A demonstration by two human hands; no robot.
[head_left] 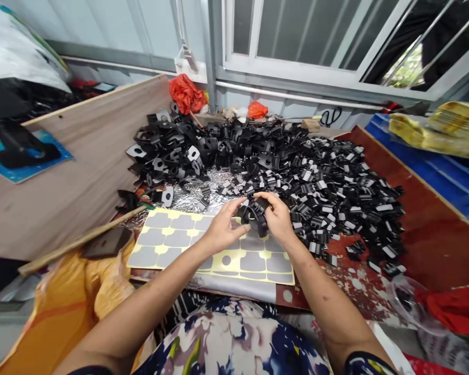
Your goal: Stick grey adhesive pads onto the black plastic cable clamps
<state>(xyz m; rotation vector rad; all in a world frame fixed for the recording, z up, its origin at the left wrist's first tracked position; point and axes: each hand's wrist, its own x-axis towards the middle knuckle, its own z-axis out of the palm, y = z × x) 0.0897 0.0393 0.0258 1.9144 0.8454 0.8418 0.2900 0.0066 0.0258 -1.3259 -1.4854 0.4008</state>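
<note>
Both hands meet over a yellow sheet of grey adhesive pads (172,237). My left hand (221,229) and my right hand (278,219) are closed together on one small black plastic clip (253,212), pinching it between thumbs and fingers. Just beyond the hands lies a big heap of the same black clips (320,182), many with white or grey pads stuck on them. A second heap of larger black clips (168,148) lies to the back left.
A wooden board (74,156) leans on the left, with a wooden stick (82,242) at its foot. Red bags (185,94) sit by the window wall. A blue crate (433,166) with yellow packs stands at the right. Orange cloth (62,307) lies near left.
</note>
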